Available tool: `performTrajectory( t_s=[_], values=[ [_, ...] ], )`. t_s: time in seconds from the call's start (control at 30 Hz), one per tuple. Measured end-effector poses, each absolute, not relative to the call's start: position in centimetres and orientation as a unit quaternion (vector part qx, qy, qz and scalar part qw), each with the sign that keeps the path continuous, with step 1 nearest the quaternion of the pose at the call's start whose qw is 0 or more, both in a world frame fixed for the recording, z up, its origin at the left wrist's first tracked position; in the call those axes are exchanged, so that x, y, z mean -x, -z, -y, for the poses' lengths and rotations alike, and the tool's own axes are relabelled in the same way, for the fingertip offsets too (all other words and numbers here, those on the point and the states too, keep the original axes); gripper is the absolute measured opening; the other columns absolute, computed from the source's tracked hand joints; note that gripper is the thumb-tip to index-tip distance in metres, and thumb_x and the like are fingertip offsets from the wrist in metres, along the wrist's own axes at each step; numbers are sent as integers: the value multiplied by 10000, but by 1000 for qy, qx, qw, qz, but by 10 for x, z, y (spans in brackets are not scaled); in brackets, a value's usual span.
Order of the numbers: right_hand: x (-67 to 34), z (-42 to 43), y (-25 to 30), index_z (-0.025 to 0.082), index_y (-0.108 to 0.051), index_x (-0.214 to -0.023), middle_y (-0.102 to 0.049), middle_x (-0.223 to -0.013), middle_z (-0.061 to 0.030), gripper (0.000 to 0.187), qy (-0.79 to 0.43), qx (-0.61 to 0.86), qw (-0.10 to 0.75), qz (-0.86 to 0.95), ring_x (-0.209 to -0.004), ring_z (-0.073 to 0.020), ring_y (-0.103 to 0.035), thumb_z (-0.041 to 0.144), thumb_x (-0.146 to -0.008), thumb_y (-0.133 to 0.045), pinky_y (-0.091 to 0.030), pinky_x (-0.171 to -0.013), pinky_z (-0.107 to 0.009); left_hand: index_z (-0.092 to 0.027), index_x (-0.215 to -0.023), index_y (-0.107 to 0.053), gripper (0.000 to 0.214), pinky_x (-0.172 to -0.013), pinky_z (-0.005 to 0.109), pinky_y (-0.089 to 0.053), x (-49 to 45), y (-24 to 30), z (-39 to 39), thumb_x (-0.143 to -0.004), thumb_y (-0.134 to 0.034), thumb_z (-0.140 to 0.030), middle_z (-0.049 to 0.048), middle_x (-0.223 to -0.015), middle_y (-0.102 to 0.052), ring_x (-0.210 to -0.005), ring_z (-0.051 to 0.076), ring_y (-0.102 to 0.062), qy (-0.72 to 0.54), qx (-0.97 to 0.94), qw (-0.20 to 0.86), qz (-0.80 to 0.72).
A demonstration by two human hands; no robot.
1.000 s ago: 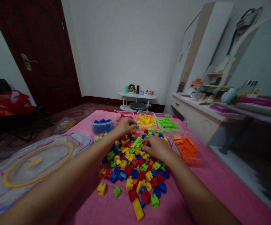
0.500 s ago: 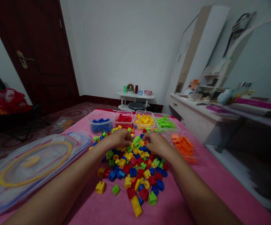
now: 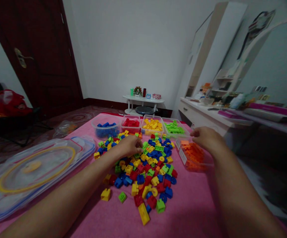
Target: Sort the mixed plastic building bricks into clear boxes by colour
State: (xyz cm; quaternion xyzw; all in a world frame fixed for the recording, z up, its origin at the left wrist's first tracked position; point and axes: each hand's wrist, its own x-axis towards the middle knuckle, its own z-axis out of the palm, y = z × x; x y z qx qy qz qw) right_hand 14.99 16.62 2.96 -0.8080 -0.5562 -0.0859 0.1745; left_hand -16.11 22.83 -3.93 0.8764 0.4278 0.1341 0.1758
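Observation:
A heap of mixed plastic building blocks (image 3: 155, 162) in red, yellow, blue and green is spread over the pink cloth. At its far left part my left hand (image 3: 131, 146) is low over the blocks, its fingers curled together beside light green ones; whatever lies between the fingertips is hidden. My right hand (image 3: 206, 138) is raised at the far end of the clear box of orange blocks (image 3: 194, 155), apart from the heap. Its fingers are pinched, and I cannot make out what they hold.
Along the far edge stand clear tubs of blue blocks (image 3: 106, 130), red blocks (image 3: 131, 124), yellow blocks (image 3: 152, 125) and green blocks (image 3: 174, 129). Stacked clear lids (image 3: 34, 168) lie at the left. A white dresser (image 3: 205, 115) stands beyond the right edge.
My right hand has moved right, from the heap to above the orange blocks' box. My left hand stays over the heap, only slightly shifted.

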Motion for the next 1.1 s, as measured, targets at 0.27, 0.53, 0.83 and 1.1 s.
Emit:
performTrajectory(
  t_s=[0.27,0.53,0.83,1.1],
  values=[
    [-60,-176,1,269,-708,-975,-696,-1023,-43,267,32,712,113,692,-934,-207,-628,233,-753,-565,-442,-742,-283,-192,-1009,-706,341,-641,239,-413,153,46,-228,-783,-551,-393,78,-904,-714,-763,188,-632,-200,-869,137,-431],
    [-42,-178,31,231,-692,-994,-693,-989,-91,291,27,708,72,703,-943,-258,-626,297,-724,-604,-440,-754,-326,-206,-1084,-682,411,-697,255,-449,139,57,-223,-692,-566,-167,59,-942,-712,-793,187,-627,-232,-859,126,-438],
    [-28,-178,12,170,-614,-904,-667,-859,-37,347,-268,567,478,615,-678,-172,-635,449,-699,-598,-436,-532,-237,-112,-1047,-612,428,-629,225,-474,141,47,-236,-658,-700,-267,36,-749,-680,-644,119,-618,-453,-631,505,-377],
    [0,-164,13,190,-618,-922,-677,-801,-8,304,-368,513,488,603,-606,-144,-647,370,-679,-643,-462,-510,-220,-97,-826,-669,311,-605,218,-477,137,33,-221,-611,-758,-303,34,-720,-684,-598,104,-597,-465,-609,563,-308]
  ],
)
